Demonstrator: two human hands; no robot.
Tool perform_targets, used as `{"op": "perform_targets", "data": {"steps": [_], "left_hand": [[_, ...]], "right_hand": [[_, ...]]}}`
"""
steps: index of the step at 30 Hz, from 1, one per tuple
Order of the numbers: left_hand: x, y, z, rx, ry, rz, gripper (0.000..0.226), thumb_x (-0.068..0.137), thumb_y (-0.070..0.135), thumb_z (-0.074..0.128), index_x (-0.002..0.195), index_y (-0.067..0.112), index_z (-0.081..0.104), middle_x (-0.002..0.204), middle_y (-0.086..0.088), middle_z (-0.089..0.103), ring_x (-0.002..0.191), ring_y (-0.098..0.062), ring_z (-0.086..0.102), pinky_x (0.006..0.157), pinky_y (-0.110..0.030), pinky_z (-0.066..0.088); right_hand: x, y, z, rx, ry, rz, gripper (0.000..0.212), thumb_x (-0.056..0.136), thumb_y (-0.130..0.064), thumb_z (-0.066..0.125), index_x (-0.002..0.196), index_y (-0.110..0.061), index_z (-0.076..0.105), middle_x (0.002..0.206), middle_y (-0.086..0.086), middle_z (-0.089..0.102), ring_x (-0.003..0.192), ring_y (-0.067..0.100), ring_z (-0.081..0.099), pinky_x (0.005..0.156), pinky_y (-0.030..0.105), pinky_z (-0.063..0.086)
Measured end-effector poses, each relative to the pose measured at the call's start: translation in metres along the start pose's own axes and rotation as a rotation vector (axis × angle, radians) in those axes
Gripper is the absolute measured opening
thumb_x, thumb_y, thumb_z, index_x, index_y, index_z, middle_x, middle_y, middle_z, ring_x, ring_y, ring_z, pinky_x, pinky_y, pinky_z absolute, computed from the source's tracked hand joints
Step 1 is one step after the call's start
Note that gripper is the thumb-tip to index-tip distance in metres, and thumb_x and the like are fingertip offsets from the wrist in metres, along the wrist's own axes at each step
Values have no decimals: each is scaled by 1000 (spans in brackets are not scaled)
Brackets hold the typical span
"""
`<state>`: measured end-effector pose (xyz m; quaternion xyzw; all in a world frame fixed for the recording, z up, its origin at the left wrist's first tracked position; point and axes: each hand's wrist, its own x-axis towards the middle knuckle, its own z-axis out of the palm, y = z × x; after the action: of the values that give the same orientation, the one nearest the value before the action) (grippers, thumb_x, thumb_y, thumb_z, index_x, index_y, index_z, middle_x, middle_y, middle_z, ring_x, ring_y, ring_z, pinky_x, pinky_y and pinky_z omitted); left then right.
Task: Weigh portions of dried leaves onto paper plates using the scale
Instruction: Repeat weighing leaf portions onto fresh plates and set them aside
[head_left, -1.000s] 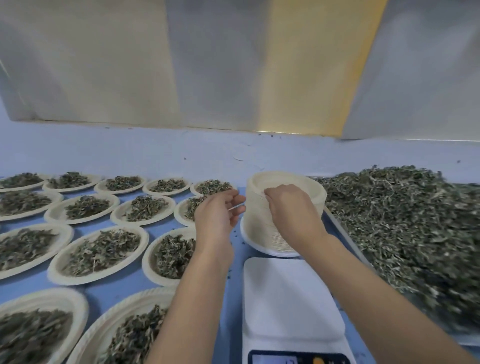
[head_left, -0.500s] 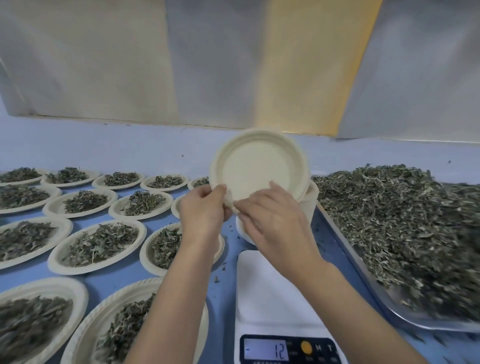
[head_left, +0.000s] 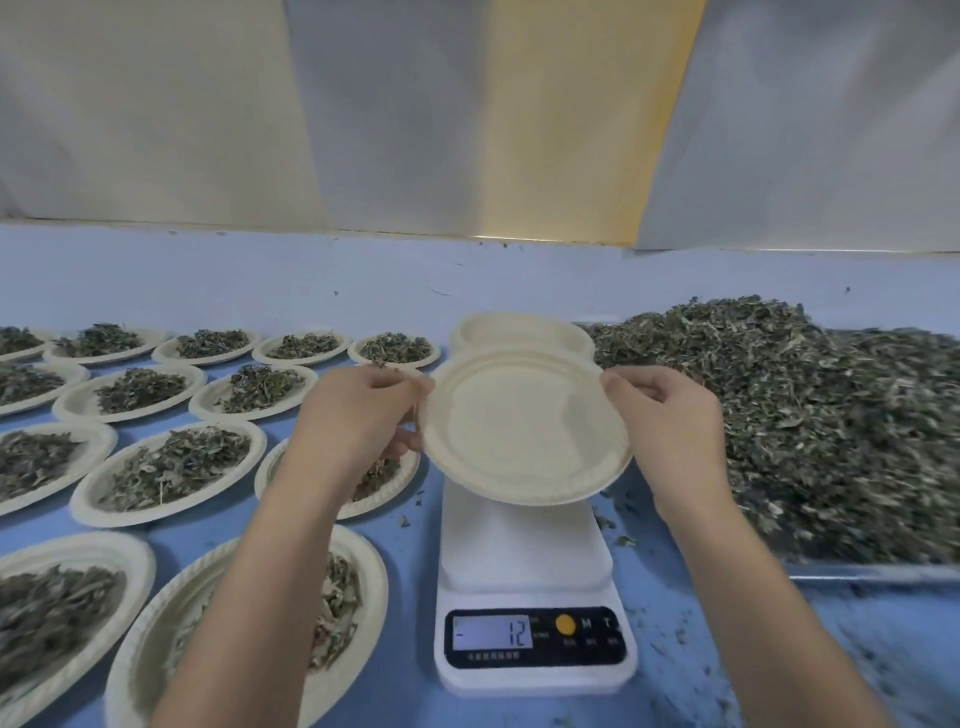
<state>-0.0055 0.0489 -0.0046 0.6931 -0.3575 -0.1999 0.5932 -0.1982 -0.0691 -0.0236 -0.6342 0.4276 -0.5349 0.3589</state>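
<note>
Head view. Both hands hold one empty plate (head_left: 524, 431) over the far end of the scale (head_left: 524, 545). The left hand (head_left: 358, 415) pinches the plate's left rim, fingers curled round the edge. The right hand (head_left: 670, 415) pinches the right rim likewise. The plate tilts slightly toward the camera, and whether it touches the platform cannot be told. The display (head_left: 492, 633) reads −12. Just behind the plate stands the stack (head_left: 519, 332) of spare plates. To the right, a tray (head_left: 872, 571) carries the heaped leaves (head_left: 805, 415). To the left, filled plates (head_left: 171, 467) lie in rows on the blue table (head_left: 405, 675) — each bearing a small portion. Loose leaf fragments dot the table near the scale.
</note>
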Motion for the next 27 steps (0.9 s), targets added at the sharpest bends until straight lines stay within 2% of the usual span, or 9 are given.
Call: {"op": "perform_targets", "data": {"steps": [3, 7, 9, 13, 15, 17, 20, 22, 27], "left_hand": [[0, 1, -3, 92, -42, -89, 20, 88, 19, 65, 74, 6, 71, 56, -3, 68, 39, -16, 58, 42, -21, 46], [0, 0, 1, 132, -85, -255, 42, 90, 38, 60, 84, -3, 67, 73, -15, 71, 38, -19, 59, 36, -18, 45], [-1, -2, 5, 156, -119, -291, 49, 93, 41, 54, 87, -5, 67, 74, -17, 71, 39, -21, 60, 37, -19, 48], [0, -8, 9, 189, -172, -356, 49, 96, 39, 52, 89, -7, 66, 84, -20, 69, 46, -27, 65, 50, -27, 56], [2, -12, 9, 223, -172, -363, 50, 95, 40, 51, 86, -7, 66, 83, -21, 70, 54, -31, 67, 65, -35, 58], [3, -14, 8, 254, -161, -361, 50, 95, 41, 51, 85, -6, 65, 74, -22, 71, 56, -30, 68, 70, -37, 58], [4, -16, 9, 292, -173, -371, 49, 96, 39, 50, 85, -6, 64, 65, -20, 69, 45, -24, 64, 52, -28, 56], [4, -17, 11, 294, -192, -384, 49, 96, 37, 50, 85, -8, 63, 62, -21, 67, 37, -21, 60, 37, -20, 47], [5, -21, 14, 311, -214, -388, 47, 97, 36, 50, 84, -7, 61, 63, -20, 66, 34, -18, 56, 32, -15, 39]], "right_hand": [[0, 5, -1, -178, -52, 3, 38, 90, -40, 55, 67, -12, 68, 61, -6, 65, 60, 13, 57, 56, 33, 40], [-1, 11, -1, -374, -115, -1, 52, 94, -41, 44, 75, -2, 71, 73, 11, 71, 76, 29, 65, 72, 35, 51], [-2, 16, 0, -469, -152, -16, 51, 94, -39, 44, 75, 1, 69, 77, 17, 70, 78, 34, 64, 72, 39, 52], [-5, 23, 4, -557, -175, -35, 52, 92, -33, 45, 48, -7, 44, 55, 13, 54, 57, 32, 50, 52, 35, 35], [-6, 24, 6, -578, -169, -45, 52, 91, -30, 46, 44, -11, 35, 51, 11, 47, 51, 26, 41, 50, 34, 30], [-5, 26, 7, -594, -182, -44, 49, 90, -27, 47, 46, -10, 34, 51, 12, 46, 49, 24, 36, 50, 34, 28], [-4, 30, 7, -607, -211, -24, 46, 89, -27, 48, 53, 0, 47, 55, 17, 49, 50, 24, 37, 51, 32, 27], [-5, 33, 6, -613, -224, -26, 45, 90, -26, 49, 52, -2, 45, 53, 13, 45, 51, 22, 34, 51, 31, 25], [-6, 35, 7, -647, -230, -13, 48, 91, -27, 50, 49, -12, 32, 51, 6, 37, 50, 20, 30, 51, 30, 21]]}}
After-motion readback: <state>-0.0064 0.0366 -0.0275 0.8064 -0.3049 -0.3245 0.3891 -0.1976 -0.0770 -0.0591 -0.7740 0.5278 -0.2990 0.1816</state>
